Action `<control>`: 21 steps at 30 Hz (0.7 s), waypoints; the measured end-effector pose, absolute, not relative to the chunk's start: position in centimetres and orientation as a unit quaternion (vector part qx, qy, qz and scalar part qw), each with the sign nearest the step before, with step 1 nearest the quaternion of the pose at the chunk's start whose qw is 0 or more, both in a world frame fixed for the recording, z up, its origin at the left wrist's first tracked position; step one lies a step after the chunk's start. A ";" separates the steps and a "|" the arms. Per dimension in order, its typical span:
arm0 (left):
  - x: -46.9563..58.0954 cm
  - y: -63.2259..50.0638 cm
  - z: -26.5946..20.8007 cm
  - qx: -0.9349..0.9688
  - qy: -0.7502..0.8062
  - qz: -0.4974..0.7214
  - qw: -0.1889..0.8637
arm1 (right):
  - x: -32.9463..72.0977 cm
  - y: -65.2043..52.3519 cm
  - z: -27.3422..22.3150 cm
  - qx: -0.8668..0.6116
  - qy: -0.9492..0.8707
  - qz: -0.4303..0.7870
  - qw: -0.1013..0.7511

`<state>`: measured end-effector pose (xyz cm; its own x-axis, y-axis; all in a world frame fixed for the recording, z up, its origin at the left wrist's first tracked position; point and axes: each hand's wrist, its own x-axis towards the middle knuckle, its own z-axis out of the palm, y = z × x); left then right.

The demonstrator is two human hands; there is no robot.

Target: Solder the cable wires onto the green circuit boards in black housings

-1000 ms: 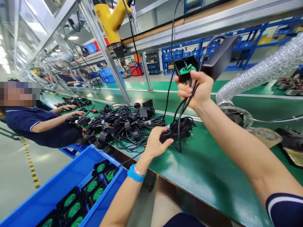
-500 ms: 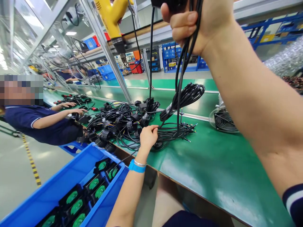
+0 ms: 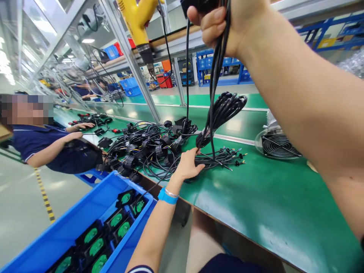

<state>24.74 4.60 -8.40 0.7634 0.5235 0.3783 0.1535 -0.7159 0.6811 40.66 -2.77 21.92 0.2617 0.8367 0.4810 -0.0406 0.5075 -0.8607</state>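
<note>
My right hand is raised high at the top of the view, its fingers wrapped round several black cables. A black box-like part, cut off by the top edge, sits at its fingertips. A coiled bundle of black cable hangs below, just over the bench. Low on the left, my left hand touches the loose cables at the foot of the coil. Its thumb stands apart from the fingers, and the fingertips are partly hidden.
A heap of black cables with round connectors covers the bench to the left. A blue bin holds black parts with green boards. A yellow power tool hangs overhead. A fan stands right. A co-worker sits left.
My left hand has moved slightly right and its thumb has spread away from the fingers. My right hand, still holding the cables, has shifted a little left in view.
</note>
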 end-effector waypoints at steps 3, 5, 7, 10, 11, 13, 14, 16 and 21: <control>25.2 5.3 -8.5 0.830 0.191 0.328 0.410 | 41.2 -1.7 22.0 -0.392 -0.517 0.307 0.696; 25.2 6.5 -6.9 0.778 0.188 0.371 0.470 | 41.6 -1.3 21.9 -0.408 -0.524 0.299 0.685; 24.8 7.6 -4.1 0.724 0.176 0.416 0.521 | 41.9 -1.1 21.7 -0.424 -0.545 0.282 0.666; 23.7 8.7 1.2 0.662 0.147 0.458 0.575 | 42.3 -1.1 21.0 -0.427 -0.584 0.259 0.640; 23.4 8.8 2.9 0.634 0.130 0.465 0.604 | 42.4 -1.1 20.8 -0.425 -0.593 0.257 0.634; 23.2 8.8 5.6 0.558 0.084 0.478 0.673 | 42.7 -1.1 20.4 -0.421 -0.596 0.255 0.634; 23.4 8.8 6.5 0.518 0.064 0.488 0.700 | 42.8 -1.1 20.1 -0.422 -0.594 0.256 0.635; 24.5 8.8 7.2 0.460 0.055 0.510 0.725 | 42.9 -1.1 19.6 -0.417 -0.594 0.253 0.639; 28.0 8.7 3.9 0.557 0.147 0.407 0.709 | 43.1 -1.3 18.0 -0.439 -0.588 0.228 0.640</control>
